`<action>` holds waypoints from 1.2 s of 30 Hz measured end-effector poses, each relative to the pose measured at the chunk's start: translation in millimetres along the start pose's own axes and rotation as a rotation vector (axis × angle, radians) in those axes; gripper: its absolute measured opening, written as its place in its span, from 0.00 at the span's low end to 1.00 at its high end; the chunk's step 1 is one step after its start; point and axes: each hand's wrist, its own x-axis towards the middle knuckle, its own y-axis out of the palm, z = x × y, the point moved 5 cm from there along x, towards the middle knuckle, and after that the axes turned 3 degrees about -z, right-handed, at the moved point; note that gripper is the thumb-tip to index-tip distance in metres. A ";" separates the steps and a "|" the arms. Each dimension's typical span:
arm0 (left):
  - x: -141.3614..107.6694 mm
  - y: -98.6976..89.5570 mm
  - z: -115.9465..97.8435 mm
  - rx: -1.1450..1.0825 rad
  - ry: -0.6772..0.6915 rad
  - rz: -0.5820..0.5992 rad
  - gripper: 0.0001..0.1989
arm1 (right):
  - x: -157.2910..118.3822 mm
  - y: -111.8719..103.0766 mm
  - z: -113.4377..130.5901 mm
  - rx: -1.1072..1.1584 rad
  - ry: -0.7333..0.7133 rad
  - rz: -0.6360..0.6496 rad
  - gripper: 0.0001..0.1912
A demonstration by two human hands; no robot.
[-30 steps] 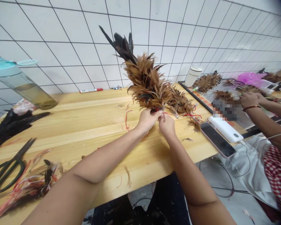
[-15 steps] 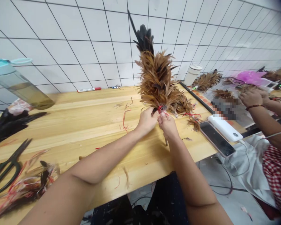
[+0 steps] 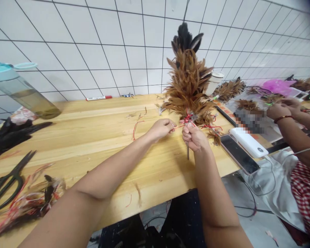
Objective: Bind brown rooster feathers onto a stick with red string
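A feather duster (image 3: 188, 81) with brown feathers and a black tip stands upright over the table, red string wound at its base. My right hand (image 3: 195, 136) is closed around its thin stick just under the binding, and the stick's lower end shows below the fist. To the left, my left hand (image 3: 164, 129) pinches the end of a red string (image 3: 179, 126), which runs across to the binding. Behind the right hand lies a bundle of brown feathers (image 3: 205, 119) tied with red string.
Black scissors (image 3: 12, 179), string scraps (image 3: 38, 199) and black feathers (image 3: 12, 137) lie left, near a tilted bottle (image 3: 31, 98). A marker (image 3: 98, 98) lies by the wall. A phone (image 3: 239, 153) and white power bank (image 3: 249, 142) are right, beside a co-worker's hands (image 3: 281, 110).
The duster and my right hand have shifted right, and the duster is more upright. My left hand has moved away from the binding, with red string stretched between.
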 end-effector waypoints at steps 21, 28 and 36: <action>105.3 -41.1 57.2 0.443 -0.181 -0.478 0.06 | 19.9 -14.5 -19.3 -0.022 0.047 -0.151 0.07; 62.0 -40.0 8.9 -0.297 0.033 -0.169 0.08 | 21.7 -16.0 -17.8 -0.051 0.003 -0.168 0.08; 3.3 -4.4 -27.2 -0.390 0.216 0.047 0.10 | 17.7 -10.7 -19.9 -0.071 -0.013 -0.188 0.11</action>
